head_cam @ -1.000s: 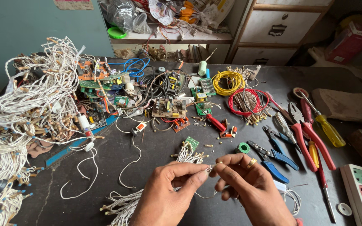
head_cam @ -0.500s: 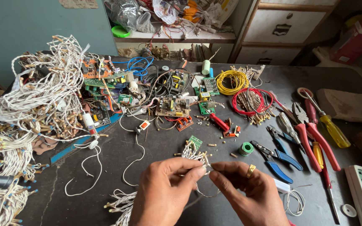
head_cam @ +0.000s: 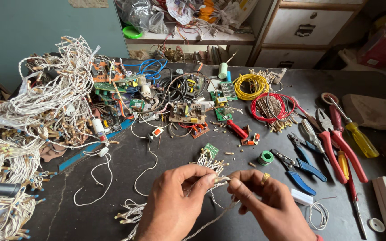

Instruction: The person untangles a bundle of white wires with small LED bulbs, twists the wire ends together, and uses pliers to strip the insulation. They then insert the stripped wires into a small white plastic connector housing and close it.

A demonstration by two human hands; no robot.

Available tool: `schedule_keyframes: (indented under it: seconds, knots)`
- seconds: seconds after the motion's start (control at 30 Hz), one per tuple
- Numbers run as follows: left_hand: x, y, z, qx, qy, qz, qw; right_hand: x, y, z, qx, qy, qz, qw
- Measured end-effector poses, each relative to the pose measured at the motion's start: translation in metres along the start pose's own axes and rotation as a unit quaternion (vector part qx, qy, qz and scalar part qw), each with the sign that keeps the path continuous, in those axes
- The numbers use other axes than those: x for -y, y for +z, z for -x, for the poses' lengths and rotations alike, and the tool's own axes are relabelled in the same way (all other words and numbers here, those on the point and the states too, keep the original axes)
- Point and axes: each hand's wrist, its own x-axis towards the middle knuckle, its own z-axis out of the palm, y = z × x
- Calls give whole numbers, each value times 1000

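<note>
White twisted wire [head_cam: 222,180] pinched between left hand [head_cam: 175,205] and right hand [head_cam: 269,205] fingertips (red box [head_cam: 383,42] far right).

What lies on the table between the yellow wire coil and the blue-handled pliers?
In the head view, the red wire coil with a bundle of small bulbs lies between the yellow wire coil and the blue-handled pliers.

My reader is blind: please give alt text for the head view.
A left hand and a right hand pinch a thin white wire between fingertips above a dark workbench littered with circuit boards, wire coils and pliers.
</note>
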Motion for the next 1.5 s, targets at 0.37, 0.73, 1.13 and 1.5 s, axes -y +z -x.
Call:
schedule_keyframes:
  seconds: [0.37,0.73,1.13,1.5]
  knots:
    - [3,4,2,16,14,-14,1000,-12,3,-5,-8,149,-193,970]
    - [-1,2,1,6,-32,-29,999,-16,3,-5,34,132,-237,962]
    - [15,10,-3,81,24,157,984,-15,4,-2,45,146,-269,951]
    - [-4,0,4,7,-14,-53,998,-10,4,-2,25,164,-243,956]
